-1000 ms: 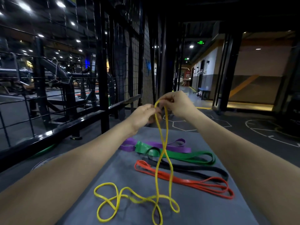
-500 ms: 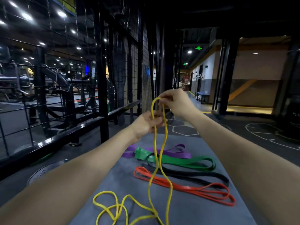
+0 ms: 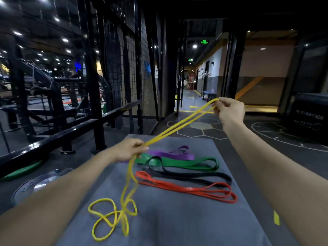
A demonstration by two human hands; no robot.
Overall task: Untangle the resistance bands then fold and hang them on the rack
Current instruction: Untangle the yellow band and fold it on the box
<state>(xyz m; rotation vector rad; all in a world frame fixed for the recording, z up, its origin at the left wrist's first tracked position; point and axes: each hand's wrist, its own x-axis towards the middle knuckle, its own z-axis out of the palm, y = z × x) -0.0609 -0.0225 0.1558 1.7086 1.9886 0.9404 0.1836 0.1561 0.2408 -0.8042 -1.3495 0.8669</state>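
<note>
The right hand point(image 3: 229, 112) is raised at about 1 o'clock in the head view, its fingers point(image 3: 217, 103) curled in and pinching the far end of the yellow band point(image 3: 177, 124) between thumb and fingertips. The left hand point(image 3: 130, 150) sits lower, near the centre, with its fingers point(image 3: 142, 148) closed round the same band where the two strands run together.

Between the two hands the yellow band is drawn out as a pair of nearly parallel strands, its long axis slanting from the left hand up toward 1 o'clock. Below the left hand the rest of it hangs down toward 6 o'clock, blurred partway, and ends in several loose, overlapping loops lying on the grey tabletop point(image 3: 195, 219) at about 7 o'clock.

Four other bands lie on the tabletop, each stretched out with its long axis running roughly from 9 to 3 o'clock. The purple band point(image 3: 177, 154) is farthest away, partly hidden behind the left hand; the green band point(image 3: 186, 163) lies just nearer. The black band point(image 3: 195, 177) crosses over the green one at its left end. The red band point(image 3: 186, 189) is nearest, folded into narrow loops.

At 9 o'clock stands a black metal rack point(image 3: 90, 96) with wire mesh panels.
</note>
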